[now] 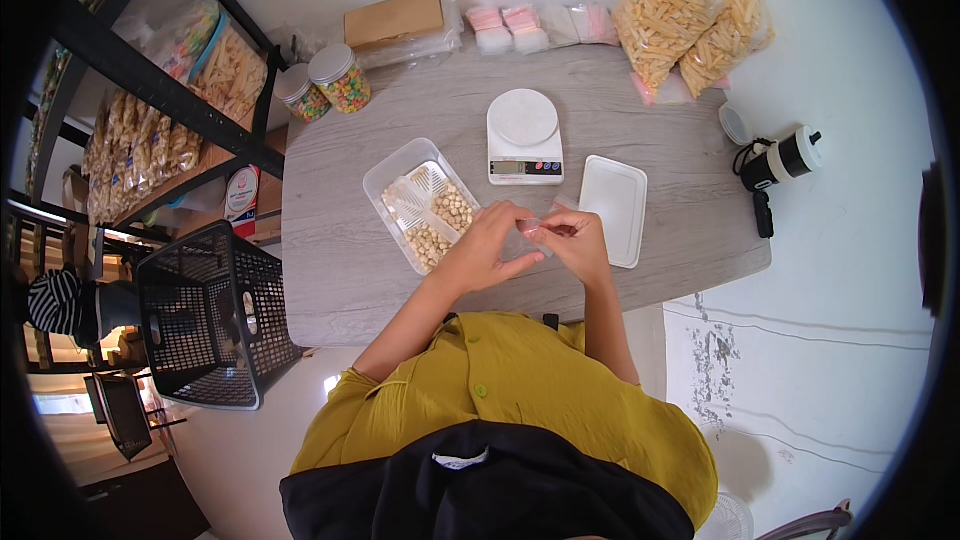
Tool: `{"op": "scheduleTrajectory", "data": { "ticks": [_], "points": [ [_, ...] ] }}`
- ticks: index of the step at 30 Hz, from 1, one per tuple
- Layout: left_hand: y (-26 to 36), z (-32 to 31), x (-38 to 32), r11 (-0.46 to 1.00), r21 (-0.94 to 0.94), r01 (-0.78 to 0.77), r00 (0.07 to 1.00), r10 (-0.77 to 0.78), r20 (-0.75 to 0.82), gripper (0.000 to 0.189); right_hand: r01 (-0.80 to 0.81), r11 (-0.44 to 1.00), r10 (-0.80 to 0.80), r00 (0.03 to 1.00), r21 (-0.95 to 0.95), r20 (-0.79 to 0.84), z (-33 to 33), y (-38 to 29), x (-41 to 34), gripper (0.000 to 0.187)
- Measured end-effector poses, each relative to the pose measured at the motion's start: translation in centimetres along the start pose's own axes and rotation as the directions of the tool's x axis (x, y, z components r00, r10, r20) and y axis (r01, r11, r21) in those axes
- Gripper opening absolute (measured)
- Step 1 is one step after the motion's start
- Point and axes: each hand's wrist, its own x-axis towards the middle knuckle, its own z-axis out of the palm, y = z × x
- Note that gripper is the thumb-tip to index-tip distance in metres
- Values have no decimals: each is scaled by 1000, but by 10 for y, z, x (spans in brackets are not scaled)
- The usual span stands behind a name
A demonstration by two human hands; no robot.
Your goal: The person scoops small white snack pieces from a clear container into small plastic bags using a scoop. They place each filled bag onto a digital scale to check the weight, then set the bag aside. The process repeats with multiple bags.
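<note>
Between my hands is a small clear plastic bag [531,226]. My right hand [579,241] pinches it between thumb and fingers. The fingertips of my left hand [484,246] meet the bag's other side, with the thumb spread apart below; whether they grip it is unclear. Left of my hands sits a clear plastic tub [384,178] holding round, pale tan snack pieces [452,208]. A white slotted plastic scoop [411,200] lies on them, partly inside the tub. Beyond my hands stands a white digital kitchen scale [523,117] with a bare round platform. A white rectangular lid [613,211] lies beside my right hand.
Along the grey wood-grain table's [337,240] back are lidded candy jars [341,82], a cardboard box [394,19], bundled small bags [517,28] and large snack bags [664,15]. A black tumbler [780,159] stands right. Left are a black crate [202,322], shelving [150,82] and another person [56,301].
</note>
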Motion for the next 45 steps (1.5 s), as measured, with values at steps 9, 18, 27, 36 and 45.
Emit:
{"op": "scheduleTrajectory", "data": {
  "ticks": [9, 18, 27, 36, 45],
  "points": [
    [1, -9, -9, 998, -49, 35, 994, -29, 101, 31, -46, 999, 46, 999, 14, 7, 10, -4, -6, 17],
    [-3, -43, -64, 973, -89, 213, 970, -222, -98, 29, 100, 976, -128, 982, 196, 141, 58, -10, 8, 18],
    [-22, -77, -131, 868, -353, 349, 742, -486, -462, 19, 274, 491, -60, 957, -827, 282, 141, 7, 46, 31],
    [-27, -66, -149, 773, -511, 375, 691, -601, -401, 22, 264, 369, -74, 964, -891, 255, 154, 16, 53, 26],
    [-37, -72, -157, 808, -450, 380, 704, -568, -425, 24, 259, 496, -163, 965, -829, 204, 149, 8, 51, 13]
  ]
}}
